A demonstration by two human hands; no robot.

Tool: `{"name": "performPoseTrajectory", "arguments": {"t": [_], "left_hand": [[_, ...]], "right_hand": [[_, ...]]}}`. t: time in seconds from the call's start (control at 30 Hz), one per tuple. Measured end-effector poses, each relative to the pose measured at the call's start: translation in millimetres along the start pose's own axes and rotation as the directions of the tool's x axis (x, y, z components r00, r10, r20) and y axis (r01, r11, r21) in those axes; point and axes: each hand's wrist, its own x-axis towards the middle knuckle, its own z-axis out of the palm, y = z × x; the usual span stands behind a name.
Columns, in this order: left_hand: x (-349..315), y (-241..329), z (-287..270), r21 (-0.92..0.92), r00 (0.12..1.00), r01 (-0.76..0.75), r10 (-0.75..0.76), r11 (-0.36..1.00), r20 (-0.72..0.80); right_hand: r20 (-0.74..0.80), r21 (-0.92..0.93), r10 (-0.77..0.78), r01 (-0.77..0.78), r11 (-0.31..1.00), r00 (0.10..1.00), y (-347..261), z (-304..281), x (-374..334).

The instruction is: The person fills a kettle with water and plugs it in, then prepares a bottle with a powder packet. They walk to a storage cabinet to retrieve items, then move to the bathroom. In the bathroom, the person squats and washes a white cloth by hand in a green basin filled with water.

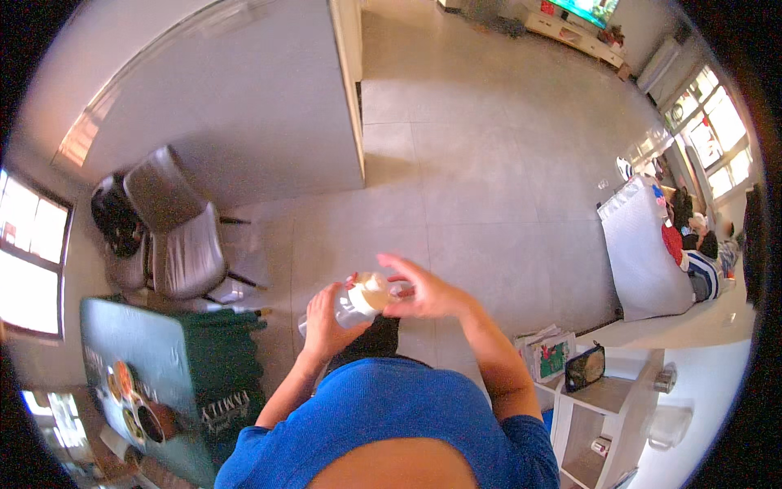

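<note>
In front of my chest I hold a clear bottle point(348, 310) with a cream-coloured top point(371, 292), tilted so that the top points up and to the right. My left hand point(325, 328) is wrapped around the clear body. At the top's right side, my right hand point(433, 296) has its thumb and a bent finger against it, while the index finger stretches out above. The right fingertips partly cover a small piece beside the top, which I cannot make out.
Grey chairs point(186, 259) and a table with a green cloth point(138, 330) holding dishes stand at left. A wall point(244, 106) rises ahead left. Shelves point(599, 395) are close at right, with a covered sofa end point(643, 257) beyond. A TV cabinet point(574, 34) stands far off.
</note>
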Motion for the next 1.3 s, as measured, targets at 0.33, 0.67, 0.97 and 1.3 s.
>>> {"name": "performPoseTrajectory", "arguments": {"t": [0.33, 0.67, 0.97, 1.3], "left_hand": [[320.5, 62.1, 118.2, -0.077, 0.834, -0.249, 0.254, 0.966, 0.489], [608.8, 34.1, 205.9, -0.195, 0.973, 0.042, 0.005, 0.98, 0.232], [810.2, -20.5, 240.4, -0.164, 0.902, 0.426, -0.432, 0.89, 0.004], [1185.0, -48.9, 261.4, -0.156, 0.931, 0.351, -0.326, 0.923, 0.166]], "right_hand": [[-0.354, -0.138, 0.065, -0.12, 0.983, 0.933, 26.1, -256.2, 67.5], [-0.519, -0.381, -0.088, -0.138, 0.914, 0.85, 79.6, -576.1, 195.1], [-0.599, -0.23, 0.023, -0.2, 0.953, 0.8, 173.8, -828.5, 428.0], [-0.956, 0.259, 0.284, -0.656, 0.709, -0.071, 370.2, -1077.0, 321.8]]}}
